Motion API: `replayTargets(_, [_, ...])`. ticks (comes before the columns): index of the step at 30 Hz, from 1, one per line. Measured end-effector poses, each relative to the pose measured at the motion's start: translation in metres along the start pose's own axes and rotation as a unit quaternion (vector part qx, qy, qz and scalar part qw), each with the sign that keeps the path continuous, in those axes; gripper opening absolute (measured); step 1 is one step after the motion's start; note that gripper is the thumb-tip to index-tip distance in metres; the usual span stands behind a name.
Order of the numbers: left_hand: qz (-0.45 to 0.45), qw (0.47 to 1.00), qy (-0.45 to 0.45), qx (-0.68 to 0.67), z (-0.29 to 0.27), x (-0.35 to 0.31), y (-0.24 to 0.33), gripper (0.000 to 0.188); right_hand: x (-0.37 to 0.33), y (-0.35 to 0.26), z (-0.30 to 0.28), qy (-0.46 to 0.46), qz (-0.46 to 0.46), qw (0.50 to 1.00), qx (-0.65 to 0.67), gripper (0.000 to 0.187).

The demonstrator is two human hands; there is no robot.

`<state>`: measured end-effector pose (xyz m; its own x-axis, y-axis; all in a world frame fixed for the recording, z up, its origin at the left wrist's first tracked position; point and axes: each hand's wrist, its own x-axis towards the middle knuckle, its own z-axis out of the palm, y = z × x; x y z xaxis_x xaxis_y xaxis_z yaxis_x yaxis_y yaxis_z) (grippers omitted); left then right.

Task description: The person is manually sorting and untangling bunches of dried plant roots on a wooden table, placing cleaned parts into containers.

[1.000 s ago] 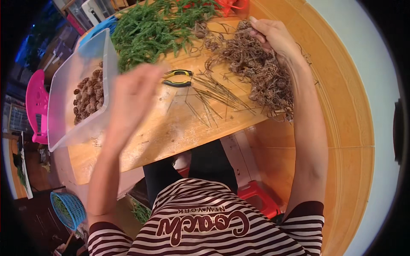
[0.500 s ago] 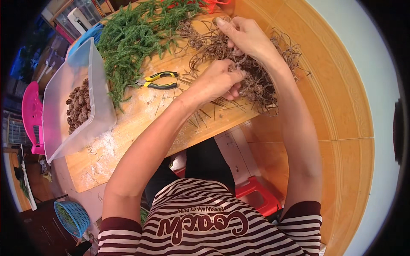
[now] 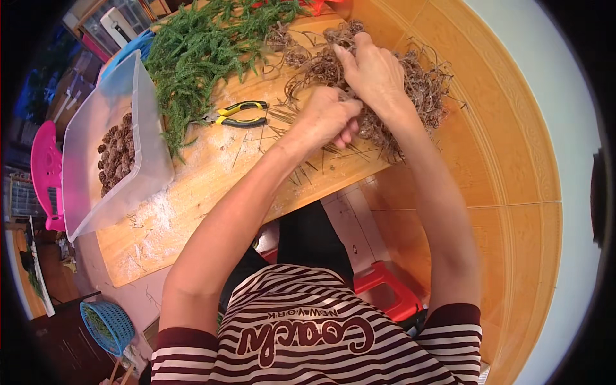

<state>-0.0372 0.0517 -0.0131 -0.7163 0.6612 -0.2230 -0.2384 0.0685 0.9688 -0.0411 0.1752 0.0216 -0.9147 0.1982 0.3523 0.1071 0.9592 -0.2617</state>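
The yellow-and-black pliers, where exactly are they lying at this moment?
In the head view, the yellow-and-black pliers lie left of centre on the wooden table, between the green sprigs at their left and the left hand at their right.

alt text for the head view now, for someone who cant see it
A person's left hand and right hand are close together at a tangled heap of brown cones on a wooden table. Nearby lie yellow-and-black pliers and green sprigs; at left, a clear bin holds more cones.

Dried cone tangle [image 3: 420,83] looks rough, matt, woody. Surface [image 3: 192,205]: smooth, glossy wood. Bin [image 3: 153,147]: smooth, translucent plastic. Pliers [image 3: 223,118]: metal tips, smooth handles. Shirt [image 3: 301,285]: matt cloth.
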Motion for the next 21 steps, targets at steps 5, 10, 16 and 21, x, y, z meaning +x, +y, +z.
replayTargets(5, [-0.016,1.0,0.004,-0.007,0.016,-0.01,-0.005,0.019,0.006,0.036,0.03,0.088,-0.092,0.992,-0.02,0.021])
replayTargets(10, [-0.067,0.991,0.001,-0.114,0.012,-0.016,-0.003,0.018,0.011,0.033,0.036,0.118,-0.165,0.978,-0.039,0.009])
replayTargets(16, [-0.082,0.981,0.013,-0.177,0.009,-0.026,0.0,0.018,0.013,0.023,0.04,0.091,-0.172,0.98,-0.042,0.004])
replayTargets(21, [-0.086,0.985,0.016,-0.15,0.002,-0.031,0.0,0.02,0.017,0.01,0.042,0.094,-0.141,0.985,-0.028,0.008])
